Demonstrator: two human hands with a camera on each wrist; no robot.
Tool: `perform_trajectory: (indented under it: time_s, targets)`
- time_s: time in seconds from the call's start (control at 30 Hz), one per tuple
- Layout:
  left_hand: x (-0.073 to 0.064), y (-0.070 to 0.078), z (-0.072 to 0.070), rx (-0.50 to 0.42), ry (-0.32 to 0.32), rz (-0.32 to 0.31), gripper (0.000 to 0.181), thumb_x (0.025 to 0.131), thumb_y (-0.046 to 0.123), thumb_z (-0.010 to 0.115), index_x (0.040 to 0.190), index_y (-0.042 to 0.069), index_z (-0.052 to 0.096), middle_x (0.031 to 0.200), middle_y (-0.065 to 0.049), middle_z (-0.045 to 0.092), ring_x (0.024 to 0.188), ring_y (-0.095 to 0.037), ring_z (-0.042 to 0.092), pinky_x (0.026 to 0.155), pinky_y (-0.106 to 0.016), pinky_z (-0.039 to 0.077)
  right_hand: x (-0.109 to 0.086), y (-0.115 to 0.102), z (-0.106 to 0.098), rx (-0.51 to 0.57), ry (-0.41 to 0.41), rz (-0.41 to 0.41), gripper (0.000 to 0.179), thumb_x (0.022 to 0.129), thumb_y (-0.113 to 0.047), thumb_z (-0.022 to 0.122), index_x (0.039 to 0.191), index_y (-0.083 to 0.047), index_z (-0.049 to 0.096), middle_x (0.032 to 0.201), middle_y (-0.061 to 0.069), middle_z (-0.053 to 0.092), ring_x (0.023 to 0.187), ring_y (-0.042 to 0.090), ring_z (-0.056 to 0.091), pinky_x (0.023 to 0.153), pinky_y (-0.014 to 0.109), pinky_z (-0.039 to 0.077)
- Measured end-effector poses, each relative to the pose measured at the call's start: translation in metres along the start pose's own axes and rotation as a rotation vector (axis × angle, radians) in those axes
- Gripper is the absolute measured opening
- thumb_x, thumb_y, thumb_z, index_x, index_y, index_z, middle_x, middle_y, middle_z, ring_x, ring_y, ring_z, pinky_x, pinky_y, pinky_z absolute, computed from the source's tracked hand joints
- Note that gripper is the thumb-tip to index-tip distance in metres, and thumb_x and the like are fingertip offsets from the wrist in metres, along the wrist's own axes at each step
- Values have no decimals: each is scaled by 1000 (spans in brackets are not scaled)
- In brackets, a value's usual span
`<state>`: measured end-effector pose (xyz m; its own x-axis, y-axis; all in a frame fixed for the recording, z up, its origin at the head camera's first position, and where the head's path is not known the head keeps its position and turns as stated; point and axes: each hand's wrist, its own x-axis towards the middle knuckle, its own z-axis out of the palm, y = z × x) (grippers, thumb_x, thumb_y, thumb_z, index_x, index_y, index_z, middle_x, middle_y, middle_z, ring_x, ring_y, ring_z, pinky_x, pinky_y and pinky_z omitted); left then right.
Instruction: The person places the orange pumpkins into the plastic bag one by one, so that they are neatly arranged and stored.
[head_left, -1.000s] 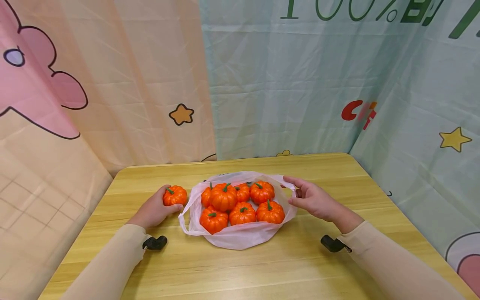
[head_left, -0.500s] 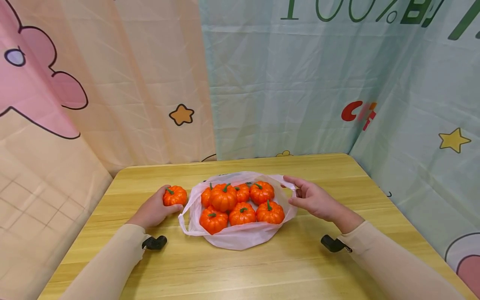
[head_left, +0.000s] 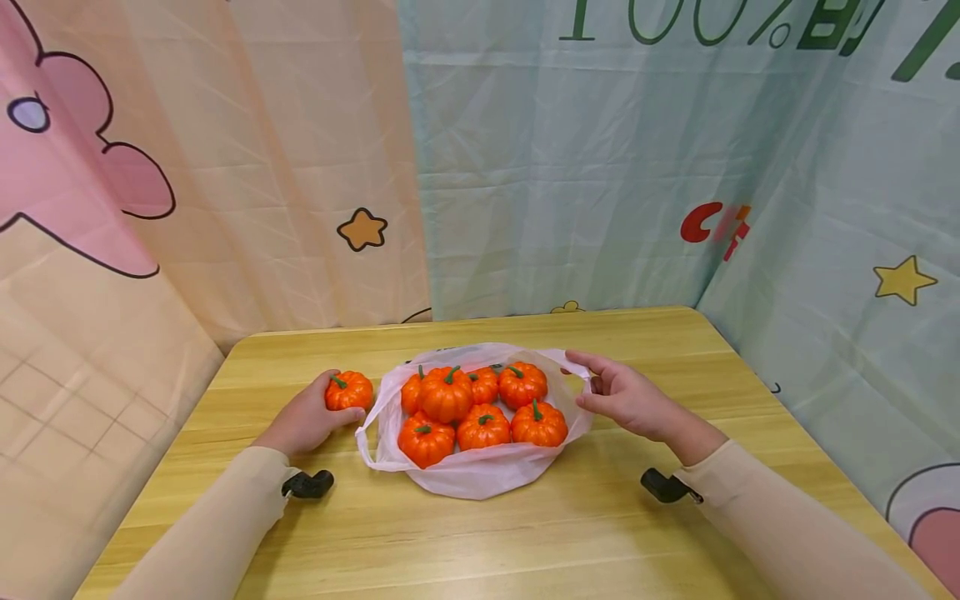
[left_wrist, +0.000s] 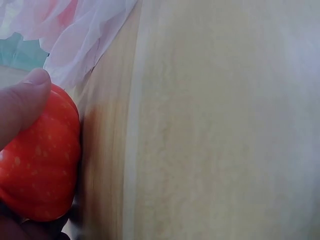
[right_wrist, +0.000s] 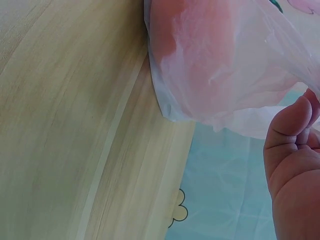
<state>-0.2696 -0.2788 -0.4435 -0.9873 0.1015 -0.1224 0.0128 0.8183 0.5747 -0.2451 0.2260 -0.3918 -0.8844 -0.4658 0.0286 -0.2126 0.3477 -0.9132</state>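
Observation:
My left hand [head_left: 309,419] grips a small orange pumpkin [head_left: 349,391] with a green stem, left of a thin white plastic bag [head_left: 480,482]. In the left wrist view the thumb lies over the glossy pumpkin [left_wrist: 42,160], and its underside is partly hidden by the fingers. The bag stands with its mouth spread, and several more orange pumpkins [head_left: 447,395] sit inside. On the right, my right hand [head_left: 637,404] pinches the bag's right handle between curled fingers and thumb. The right wrist view shows the bag's side [right_wrist: 210,65] stretched beside that hand [right_wrist: 300,165].
Everything rests on a pale wooden table [head_left: 480,550]. Behind it and at both sides hang printed cloth curtains [head_left: 600,183]. The bag's left handle loop [head_left: 365,446] hangs free near the left hand. A black wrist mount [head_left: 307,484] shows at each sleeve.

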Motion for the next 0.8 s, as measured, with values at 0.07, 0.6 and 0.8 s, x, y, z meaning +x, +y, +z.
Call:
perform_trajectory:
  time_s: [0.07,0.6,0.8]
  targets:
    - [0,0,0,-2,1,-2,107,92,61,73,163,-1,23,155,-32,46,137,-50,49,118,-67,36,0,0,0,1,1,0,71,99,3,64,162,6,31,129,35,53,84,15,50,68,18,49]
    - [2,7,-14,-36,65,6,110,94,61,71,165,-3,16,162,-34,36,142,-53,43,120,-68,33,-2,-1,-1,-3,-1,9,72,99,1,65,162,5,30,127,34,54,84,15,50,67,18,49]
    - [-2,21,-32,-57,113,7,112,94,63,69,168,1,11,164,-33,32,142,-53,41,119,-70,34,-1,-1,-1,-13,-1,5,72,99,-1,66,162,4,31,129,34,53,84,17,49,66,18,48]
